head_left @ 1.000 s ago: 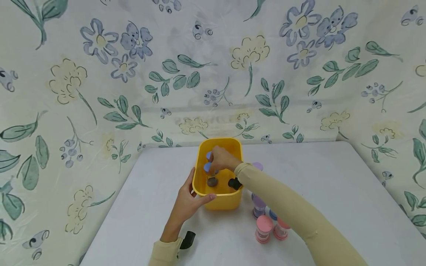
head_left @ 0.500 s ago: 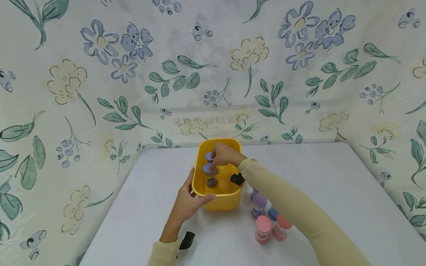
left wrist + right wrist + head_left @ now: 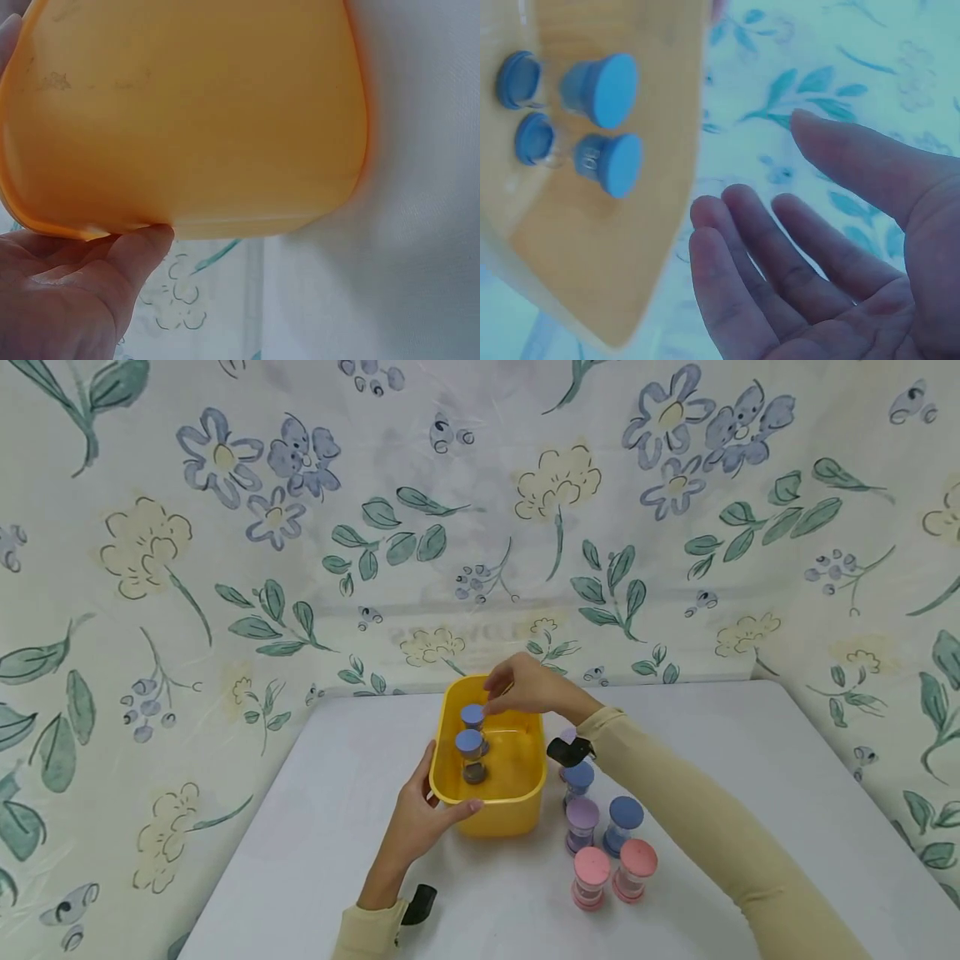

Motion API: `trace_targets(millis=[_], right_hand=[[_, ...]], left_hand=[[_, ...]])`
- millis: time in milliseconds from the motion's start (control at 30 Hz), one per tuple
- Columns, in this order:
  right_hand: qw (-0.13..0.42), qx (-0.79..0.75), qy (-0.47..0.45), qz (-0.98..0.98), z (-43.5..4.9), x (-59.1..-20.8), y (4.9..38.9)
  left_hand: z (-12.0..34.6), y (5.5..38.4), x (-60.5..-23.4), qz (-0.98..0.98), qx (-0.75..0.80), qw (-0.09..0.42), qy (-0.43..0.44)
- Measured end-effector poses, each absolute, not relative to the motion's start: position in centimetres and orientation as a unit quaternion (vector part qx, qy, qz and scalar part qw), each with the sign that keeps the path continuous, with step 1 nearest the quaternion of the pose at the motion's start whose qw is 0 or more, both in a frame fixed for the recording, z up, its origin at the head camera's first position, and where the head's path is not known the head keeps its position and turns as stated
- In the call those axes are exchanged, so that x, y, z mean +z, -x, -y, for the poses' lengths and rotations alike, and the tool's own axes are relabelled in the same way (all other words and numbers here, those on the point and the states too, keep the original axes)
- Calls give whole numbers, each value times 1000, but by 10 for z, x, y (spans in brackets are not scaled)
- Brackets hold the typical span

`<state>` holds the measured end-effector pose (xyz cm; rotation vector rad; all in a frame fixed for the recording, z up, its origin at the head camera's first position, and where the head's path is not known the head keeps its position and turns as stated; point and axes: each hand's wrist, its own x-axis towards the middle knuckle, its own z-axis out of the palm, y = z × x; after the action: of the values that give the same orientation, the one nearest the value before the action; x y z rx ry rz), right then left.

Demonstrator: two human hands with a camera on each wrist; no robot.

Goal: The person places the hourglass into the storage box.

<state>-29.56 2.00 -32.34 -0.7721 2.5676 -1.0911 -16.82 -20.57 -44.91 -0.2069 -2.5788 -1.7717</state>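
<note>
A yellow plastic bin stands on the white table. My left hand grips its near left corner, thumb over the front rim and fingers along the side wall; part of that hand shows against the bin in the left wrist view. Inside, two blue-capped sand timers stand upright by the left wall, a nearer one and a farther one. Above the bin's far part is my right hand. In the right wrist view the right hand holds nothing, its fingers spread beside the bin's rim.
Right of the bin, several sand timers stand on the table: pink ones in front, a purple one and blue ones behind. Another purple timer is partly hidden by my right wrist. A floral cloth hangs behind the table.
My right hand has let go of a blue-capped sand timer in the bin and risen up and to the right. The left hand keeps its grip on the bin.
</note>
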Motion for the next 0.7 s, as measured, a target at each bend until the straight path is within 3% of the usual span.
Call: trace_targets(millis=[700], right_hand=[[70,-455,249,-852,-113,-315,260]], left_hand=[[208,172,-456,813,-574,20,96]])
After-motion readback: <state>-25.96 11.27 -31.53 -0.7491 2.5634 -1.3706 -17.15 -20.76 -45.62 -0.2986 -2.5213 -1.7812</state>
